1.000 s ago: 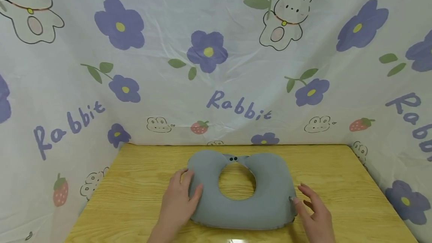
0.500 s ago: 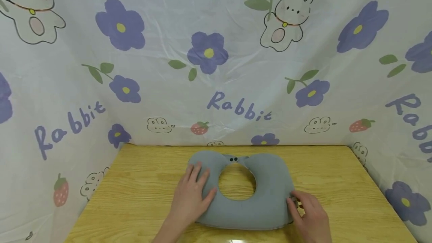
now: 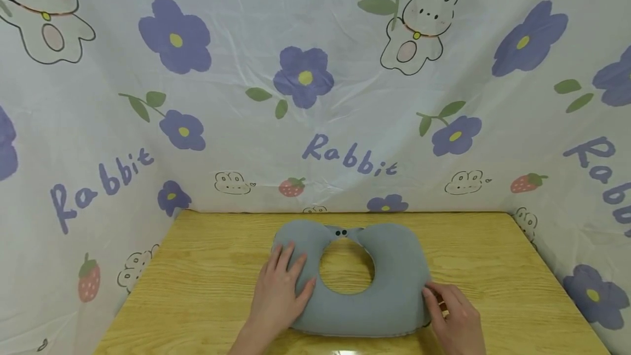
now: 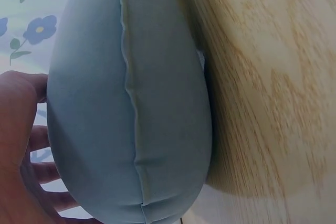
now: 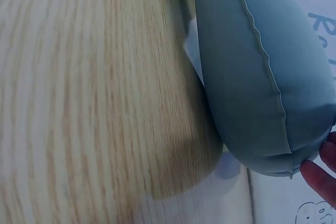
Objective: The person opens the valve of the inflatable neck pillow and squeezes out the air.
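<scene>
A grey inflatable neck pillow [image 3: 365,311] lies on the wooden table, its opening facing away and two black snap buttons at the far strap. My left hand [image 3: 281,289] rests on the pillow's left lobe, fingers spread and nearly straight. In the left wrist view the fingers [image 4: 44,171] lie along the pillow's upper face. At the right edge, my right hand [image 3: 455,314] pinches thumb and forefinger at the spot of the small air valve, which the fingertips hide. The right wrist view catches only fingertips [image 5: 317,177] at the pillow's seamed end.
The wooden table [image 3: 197,284] reaches back to a white curtain [image 3: 236,141] printed with rabbits, purple flowers and strawberries. It hangs on the left, back and right sides.
My left hand has slid from the pillow's left edge onto its top. My right hand has moved in and brought thumb and forefinger together over the valve. The pillow stays in place.
</scene>
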The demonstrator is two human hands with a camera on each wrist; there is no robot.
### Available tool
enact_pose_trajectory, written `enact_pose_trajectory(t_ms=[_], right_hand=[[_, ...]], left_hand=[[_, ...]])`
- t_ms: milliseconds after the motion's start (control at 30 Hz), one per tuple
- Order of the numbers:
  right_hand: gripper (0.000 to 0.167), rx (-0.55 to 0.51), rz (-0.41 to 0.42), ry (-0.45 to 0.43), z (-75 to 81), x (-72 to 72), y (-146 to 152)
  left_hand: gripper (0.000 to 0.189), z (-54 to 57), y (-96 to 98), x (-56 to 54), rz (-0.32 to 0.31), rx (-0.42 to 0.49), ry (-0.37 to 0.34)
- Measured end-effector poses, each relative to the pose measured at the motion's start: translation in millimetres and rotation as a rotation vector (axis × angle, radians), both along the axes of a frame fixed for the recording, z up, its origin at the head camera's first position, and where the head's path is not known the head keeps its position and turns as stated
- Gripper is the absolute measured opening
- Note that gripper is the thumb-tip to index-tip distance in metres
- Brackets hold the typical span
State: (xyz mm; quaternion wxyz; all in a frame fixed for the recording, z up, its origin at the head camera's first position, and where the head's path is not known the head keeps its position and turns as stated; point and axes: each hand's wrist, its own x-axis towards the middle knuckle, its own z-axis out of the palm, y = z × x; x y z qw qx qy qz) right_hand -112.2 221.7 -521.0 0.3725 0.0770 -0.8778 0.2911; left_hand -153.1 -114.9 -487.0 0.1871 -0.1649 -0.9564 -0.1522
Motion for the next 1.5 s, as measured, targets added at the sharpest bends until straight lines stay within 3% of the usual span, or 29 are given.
enact_pose_trajectory(t_ms=[400,500,667,867,1000,1200,1367,1500], right_hand=[[0.015,-0.123,-0.032,-0.103,2.2,1.3,3],[0.012,-0.235,-0.039,-0.218,5.7,2.0,3],[0.03,-0.506,-0.02,-0.447,12.1,2.6,6],[0.037,-0.659,0.066,-0.519,10.9,1.1,10],[0.039,-0.669,0.063,-0.545,12.6,-0.3,10],[0.036,-0.589,-0.005,-0.568,21.4,-6.8,11],[0.03,-0.46,-0.017,-0.504,32.9,-19.8,9],[0.024,-0.381,0.039,-0.387,41.5,-34.3,3]], left_hand=[[0.046,-0.9,3.6,1.1,0.001,0.02,-0.004],[0.046,-0.3,3.8,1.5,0.002,0.024,-0.008],[0.046,0.9,3.9,2.4,0.003,0.024,-0.02],[0.046,0.3,3.6,2.9,0.008,0.02,-0.037],[0.046,-0.5,3.6,2.7,0.01,0.035,-0.057],[0.047,0.1,1.9,-0.2,0.004,0.053,-0.073],[0.052,12.3,-1.4,-10.4,0.002,0.09,-0.044],[0.054,25.1,-3.3,-25.3,-0.011,0.124,-0.048]])
